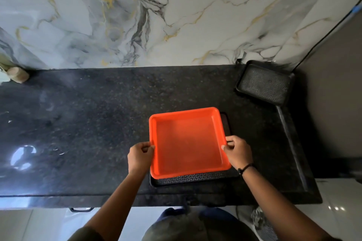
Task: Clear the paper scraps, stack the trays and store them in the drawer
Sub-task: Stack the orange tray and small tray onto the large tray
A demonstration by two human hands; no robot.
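Countertop (pixel 98 123): runs left to right, backed by a wall (pixel 176 15). Upper tray (pixel 188 143): sits on a lower tray (pixel 195 179), right of centre, near the front edge; the lower one shows past its near and right sides. Left hand (pixel 140 155) at the upper tray's left rim, right hand (pixel 238 151) at its right rim. Third tray (pixel 264 85): far right corner, well apart (tilted against the wall). Small round object (pixel 17 74): far left, at the wall. Handle (pixel 81 209): below the front edge, left.

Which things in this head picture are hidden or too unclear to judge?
- Patterned black tray: mostly covered by the orange plastic tray; whether they touch is unclear.
- Drawer: only a dark handle shows below the counter edge.
- Beige object at far left: blurred, unidentifiable.
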